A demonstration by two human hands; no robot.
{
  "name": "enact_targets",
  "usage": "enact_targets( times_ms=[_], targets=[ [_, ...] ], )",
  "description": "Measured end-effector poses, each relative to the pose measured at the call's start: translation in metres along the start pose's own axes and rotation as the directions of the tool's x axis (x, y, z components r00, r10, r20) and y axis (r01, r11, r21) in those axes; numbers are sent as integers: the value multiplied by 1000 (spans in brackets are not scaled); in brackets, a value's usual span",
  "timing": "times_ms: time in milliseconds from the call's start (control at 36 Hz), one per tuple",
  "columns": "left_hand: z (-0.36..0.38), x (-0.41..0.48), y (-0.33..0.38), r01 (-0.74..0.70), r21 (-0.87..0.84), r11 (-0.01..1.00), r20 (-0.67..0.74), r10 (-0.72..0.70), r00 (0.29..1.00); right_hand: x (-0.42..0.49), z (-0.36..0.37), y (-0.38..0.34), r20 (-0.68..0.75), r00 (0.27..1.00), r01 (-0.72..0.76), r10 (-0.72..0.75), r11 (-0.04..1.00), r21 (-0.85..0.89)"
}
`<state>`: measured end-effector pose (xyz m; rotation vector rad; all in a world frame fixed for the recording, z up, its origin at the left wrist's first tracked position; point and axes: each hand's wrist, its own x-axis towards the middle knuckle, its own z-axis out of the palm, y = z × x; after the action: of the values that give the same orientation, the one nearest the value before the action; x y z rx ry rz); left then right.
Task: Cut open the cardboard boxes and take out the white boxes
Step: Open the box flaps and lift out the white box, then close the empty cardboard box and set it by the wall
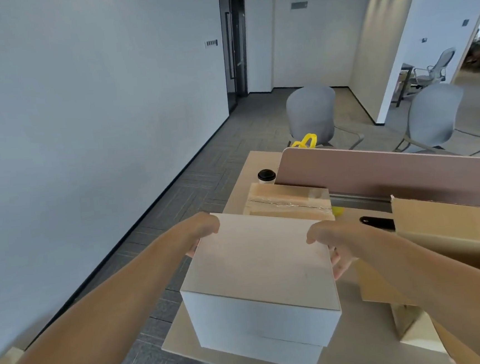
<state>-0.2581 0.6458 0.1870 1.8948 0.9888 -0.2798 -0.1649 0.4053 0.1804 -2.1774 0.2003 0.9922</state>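
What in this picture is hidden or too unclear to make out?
Head view:
- Fingers of the left hand and right hand: behind the white box.
- Sealed cardboard box: near side hidden by the white box.
- Opened cardboard box: cut off by the right edge.
- Black object: partly covered, unidentifiable.

Soft, even indoor light fills the room, brightest at the far right. The white box (258,270) catches a warm tint on top while its near side sits in cool shadow. Wide-angle distortion bends the wall (81,108) and forearms; the whole frame looks slightly soft.
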Motion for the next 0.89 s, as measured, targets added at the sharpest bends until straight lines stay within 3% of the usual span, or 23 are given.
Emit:
enact_targets(
  times_ms=[250, 361, 472, 639, 778, 889],
  targets=[
    [7, 3, 15, 15, 201, 979, 77, -31, 997, 10, -12, 7, 128, 991, 18, -38, 989, 149],
    [41, 1, 38, -106, 313, 944, 46, 97, 994, 16, -34, 15, 240, 967, 26, -81, 974, 224],
    [94, -9, 73, -291, 293, 911, 55, 287, 956, 19, -66, 27, 109, 985, 104, -131, 969, 226],
    [199, -41, 134, -542, 209, 814, 126, 527, 841, 38, -142, 74, -23, 986, 164, -163, 956, 243],
    [302, -54, 166, -578, 231, 783, 166, 554, 816, 60, -219, 144, -100, 985, 160, -141, 963, 216],
    [372, -47, 172, -494, 284, 822, 211, 449, 868, 78, -277, 202, -189, 979, 114, -79, 976, 184]
  ],
)
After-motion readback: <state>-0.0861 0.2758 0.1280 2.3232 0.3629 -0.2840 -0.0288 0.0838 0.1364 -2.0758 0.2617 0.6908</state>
